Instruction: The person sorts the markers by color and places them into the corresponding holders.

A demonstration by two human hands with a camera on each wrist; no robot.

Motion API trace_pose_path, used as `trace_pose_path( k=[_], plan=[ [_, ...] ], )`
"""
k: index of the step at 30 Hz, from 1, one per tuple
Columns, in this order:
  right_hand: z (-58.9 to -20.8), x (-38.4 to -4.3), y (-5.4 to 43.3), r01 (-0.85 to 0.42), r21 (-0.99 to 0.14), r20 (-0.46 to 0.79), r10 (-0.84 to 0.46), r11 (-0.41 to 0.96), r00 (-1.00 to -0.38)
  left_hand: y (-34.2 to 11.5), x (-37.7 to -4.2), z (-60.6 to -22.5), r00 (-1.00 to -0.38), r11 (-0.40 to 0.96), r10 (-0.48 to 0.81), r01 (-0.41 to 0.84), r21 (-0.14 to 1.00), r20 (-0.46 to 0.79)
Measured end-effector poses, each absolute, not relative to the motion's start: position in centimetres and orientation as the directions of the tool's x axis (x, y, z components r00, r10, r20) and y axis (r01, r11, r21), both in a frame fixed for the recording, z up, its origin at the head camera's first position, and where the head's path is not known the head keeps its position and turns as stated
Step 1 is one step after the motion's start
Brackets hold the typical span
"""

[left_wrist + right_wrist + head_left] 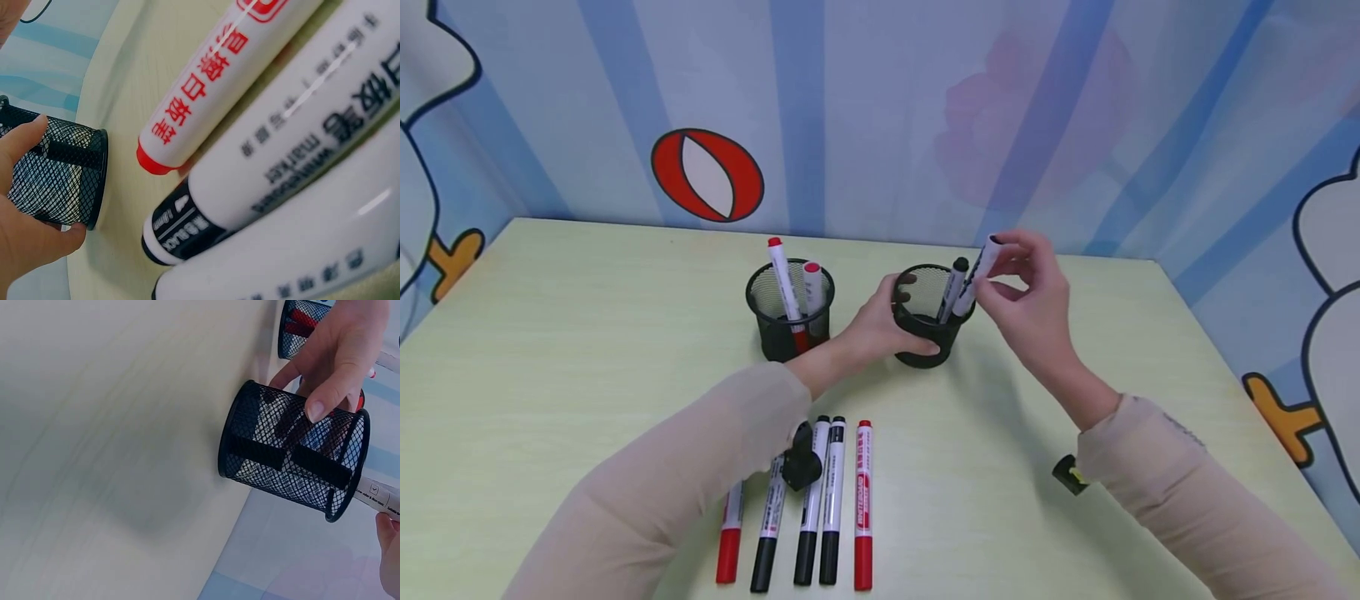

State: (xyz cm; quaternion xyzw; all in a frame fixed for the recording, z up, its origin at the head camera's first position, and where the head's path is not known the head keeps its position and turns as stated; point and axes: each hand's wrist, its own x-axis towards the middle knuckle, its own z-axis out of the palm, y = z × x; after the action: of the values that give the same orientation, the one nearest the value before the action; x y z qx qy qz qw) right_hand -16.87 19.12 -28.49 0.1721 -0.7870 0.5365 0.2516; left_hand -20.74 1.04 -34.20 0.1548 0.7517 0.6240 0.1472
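Observation:
My left hand (880, 323) grips the right-hand black mesh pen cup (281, 453), its thumb across the front and fingers around the far side. My right hand (1036, 293) pinches a white-barrelled whiteboard marker (976, 275) near its upper end. That marker leans to the right, and its lower end is inside the cup, where black parts show through the mesh in the right wrist view. Beside it in the same cup stands another marker with a black end (955, 285). In the left wrist view the left hand (25, 212) holds the cup's wall.
A second mesh cup (771, 335) stands to the left, holding two red-ended markers (785, 283). Nearer the front, several markers lie side by side, among them a red one (864, 500) and a black one (832, 500). A patterned backdrop (880, 117) rises behind the table (587, 350).

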Motion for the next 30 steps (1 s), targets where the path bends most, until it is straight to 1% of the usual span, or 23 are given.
trace_pose_path(
  k=[10, 19, 26, 30],
  plan=[
    [-27.9, -15.3, 17.8, -0.535, -0.751, 0.562, -0.05, 0.386, -0.825, 1.0, -20.8, -34.3, -0.905, 0.171, 0.426, 0.057, 0.984, -0.021],
    [-30.2, -16.7, 18.8, -0.51, -0.752, 0.536, -0.062, 0.417, -0.842, 1.0, -20.8, -34.4, -0.901, 0.144, 0.433, 0.074, 0.987, 0.005],
    [-28.8, -15.1, 17.7, -0.517, -0.743, 0.543, -0.069, 0.425, -0.837, 1.1, -20.8, -34.6, -0.903, 0.156, 0.429, 0.074, 0.985, 0.0],
    [-28.7, -14.9, 17.6, -0.533, -0.734, 0.558, -0.075, 0.42, -0.827, 1.1, -20.9, -34.4, -0.905, 0.156, 0.426, 0.079, 0.985, 0.006]
  ],
)
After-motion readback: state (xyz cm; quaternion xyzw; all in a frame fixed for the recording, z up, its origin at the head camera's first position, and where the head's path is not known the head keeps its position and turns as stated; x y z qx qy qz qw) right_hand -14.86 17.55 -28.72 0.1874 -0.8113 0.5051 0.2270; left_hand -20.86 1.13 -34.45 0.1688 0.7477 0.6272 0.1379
